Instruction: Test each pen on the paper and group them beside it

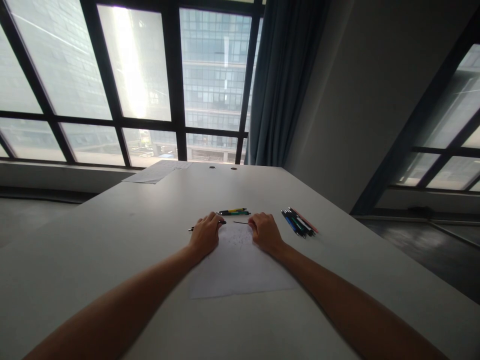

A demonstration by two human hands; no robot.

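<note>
At frame centre, a dark pen (222, 222) is grasped by the fingers of the left hand (206, 232), its middle hidden by them; a thin dark rod (240, 222) is pinched by those of the right hand (266, 231). A marked sheet (240, 272) is partly covered by the hands. Two pens (240, 213) are laid just above; a pen cluster (299, 223) is noted at centre right, loose papers (152, 173) at upper left.

White table (180, 195) ran toward dark-framed windows (173, 70); glass-fronted building (213, 80) stood outside. Glare streak (129, 60) on one pane was brightest; interior was dim. Blue-gray curtain (281, 85) hung beside a shadowed wall (360, 100). More windows (448, 120) sat far right. Gray floor (423, 255) showed both sides.
</note>
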